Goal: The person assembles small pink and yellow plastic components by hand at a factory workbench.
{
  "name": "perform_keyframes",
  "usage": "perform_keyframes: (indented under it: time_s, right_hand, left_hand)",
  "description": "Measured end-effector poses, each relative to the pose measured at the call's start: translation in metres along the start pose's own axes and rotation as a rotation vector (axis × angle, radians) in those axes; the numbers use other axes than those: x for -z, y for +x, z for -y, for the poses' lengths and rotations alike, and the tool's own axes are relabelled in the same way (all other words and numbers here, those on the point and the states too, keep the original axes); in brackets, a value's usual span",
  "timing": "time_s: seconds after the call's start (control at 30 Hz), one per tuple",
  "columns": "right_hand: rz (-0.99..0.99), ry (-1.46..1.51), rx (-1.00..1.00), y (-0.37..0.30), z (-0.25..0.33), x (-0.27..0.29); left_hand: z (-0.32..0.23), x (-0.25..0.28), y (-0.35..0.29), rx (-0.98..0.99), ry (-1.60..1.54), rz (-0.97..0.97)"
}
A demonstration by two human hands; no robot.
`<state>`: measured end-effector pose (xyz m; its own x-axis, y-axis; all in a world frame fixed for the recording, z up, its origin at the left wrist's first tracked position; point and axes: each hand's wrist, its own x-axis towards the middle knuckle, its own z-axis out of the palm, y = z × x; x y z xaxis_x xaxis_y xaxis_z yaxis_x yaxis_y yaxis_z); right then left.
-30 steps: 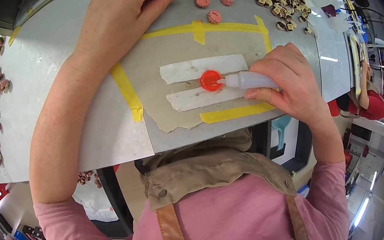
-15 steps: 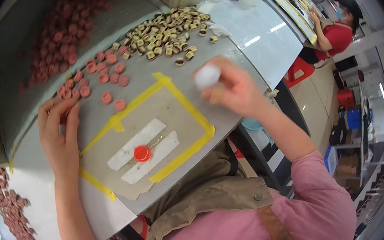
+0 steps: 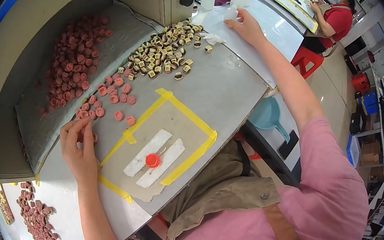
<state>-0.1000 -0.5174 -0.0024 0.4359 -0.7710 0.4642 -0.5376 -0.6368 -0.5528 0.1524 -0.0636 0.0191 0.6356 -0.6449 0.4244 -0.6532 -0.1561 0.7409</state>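
At the left of the grey work surface, my left hand [image 3: 78, 146] is closed, its fingertips around a small pink scalloped piece, mostly hidden by the fingers. My right hand [image 3: 248, 27] reaches to the far right, thumb and fingers around a small white plastic bottle [image 3: 230, 14] beside other white bottles. Before me lies a beige sheet [image 3: 146, 120] framed in yellow tape [image 3: 191, 116]. On it a red round piece [image 3: 152, 161] rests across two white strips [image 3: 148, 152], a thin shiny strand next to it. Loose pink scalloped pieces [image 3: 118, 115] lie beyond the tape.
Cream-and-brown small pieces [image 3: 160, 54] are heaped at the back, beside a machine opening with a pink pile [image 3: 72, 62]. More pink pieces [image 3: 42, 225] cover the left table. A light blue dustpan-like scoop [image 3: 265, 113] lies at right. A co-worker [image 3: 338, 20] sits at the far right.
My right hand has carried the white bottle away from beside the taped sheet to the other bottles at the far right. My left hand stays near the pink pieces. The view has shifted.
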Motion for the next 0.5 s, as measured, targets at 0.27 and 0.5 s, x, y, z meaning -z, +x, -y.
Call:
perform_keyframes:
  time_s: [0.27,0.5]
  right_hand:
    - [0.196,0.186,0.164,-0.075,0.088,0.002]
    - [0.176,-0.006,0.481,-0.088,0.097,0.005]
  left_hand:
    - [0.013,0.0,0.001,-0.003,-0.07,-0.077]
    - [0.029,0.002,0.004,-0.053,-0.008,-0.083]
